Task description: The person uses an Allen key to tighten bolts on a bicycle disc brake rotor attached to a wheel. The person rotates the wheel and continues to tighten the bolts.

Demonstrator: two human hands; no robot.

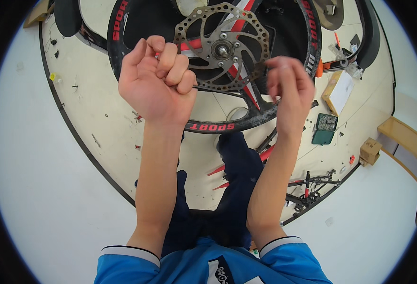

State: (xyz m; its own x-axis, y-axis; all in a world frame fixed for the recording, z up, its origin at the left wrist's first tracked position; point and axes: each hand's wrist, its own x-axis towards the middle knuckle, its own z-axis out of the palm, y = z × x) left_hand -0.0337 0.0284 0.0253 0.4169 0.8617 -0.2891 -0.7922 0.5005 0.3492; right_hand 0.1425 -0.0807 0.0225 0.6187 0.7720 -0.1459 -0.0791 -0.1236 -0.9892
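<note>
A bicycle wheel (210,127) with a black rim and black, red and white spokes lies across a black surface in front of me. Bolted round its hub axle (222,49) is a drilled metal brake disc (181,38). My left hand (158,80) is turned palm up at the disc's left side, fingers curled closed; a bit of red and a thin dark tip show beside them, but what they hold is hidden. Slightly blurred, my right hand (291,85) has its fingers bent together at the disc's lower right edge. A small dark thing seems to be at its fingertips, too unclear to name.
Curved black armrests (370,35) flank the wheel. On the floor at right are a carton (338,92), an opened green case (324,128) of small metal parts and a bicycle frame (308,189). Small scraps lie about. A brown box (371,150) stands farther right.
</note>
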